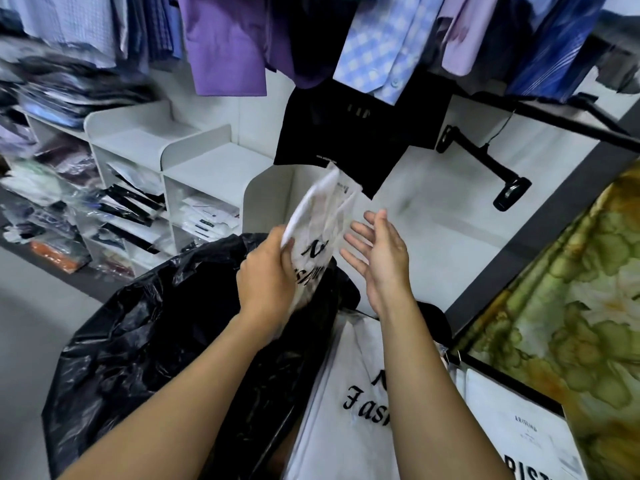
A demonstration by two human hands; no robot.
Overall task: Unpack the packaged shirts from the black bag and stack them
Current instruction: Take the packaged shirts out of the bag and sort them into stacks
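A large black plastic bag [145, 341] stands open in front of me, filling the lower left. My left hand [266, 275] grips a white packaged shirt [322, 223] with black lettering, held upright above the bag's mouth. My right hand [377, 258] is beside the package on its right, palm turned toward it, fingers straight and apart from it. Below my right arm lies a stack of white packaged shirts [353, 393] with the same black lettering.
White cubby shelves [194, 174] with folded shirts stand behind the bag. Hanging shirts [228, 43] and a black garment [356, 129] hang overhead. A black hanger [485, 161] dangles at right. A green patterned cloth [571, 306] covers the right side; another white package [519, 434] lies near it.
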